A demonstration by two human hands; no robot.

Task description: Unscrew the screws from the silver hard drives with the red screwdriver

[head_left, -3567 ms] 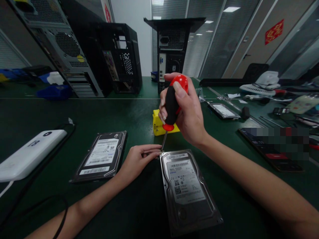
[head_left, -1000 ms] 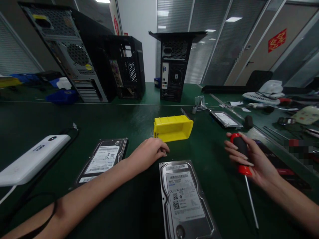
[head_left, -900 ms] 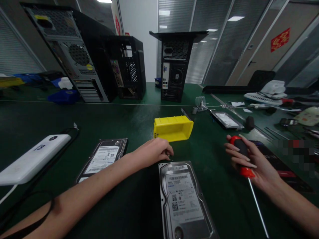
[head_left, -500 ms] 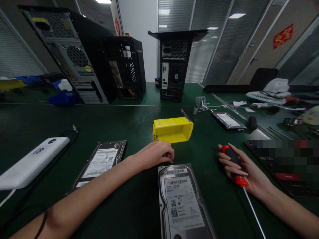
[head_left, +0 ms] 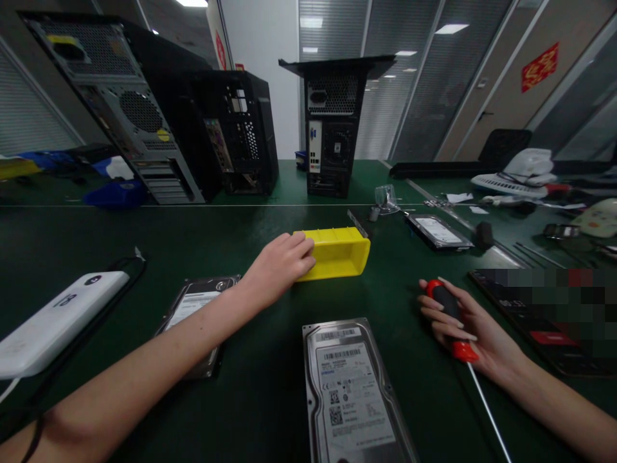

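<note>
A yellow plastic bin lies on its side on the green table, its opening facing me. My left hand is closed over the bin's left end, fingers on the top and near edge. In my right hand is a screwdriver with a red and black handle, its long shaft pointing down toward me. Between the two arms a silver hard drive rests label up. A second hard drive lies partly hidden under my left forearm.
Several computer cases stand along the back. A third hard drive lies back right, near a clear plastic cup. A white power bank with cables sits at left. On the right is a phone.
My left hand has moved forward and left from above the silver hard drive's far edge onto the yellow bin's left end. The right hand keeps the screwdriver in the same place.
</note>
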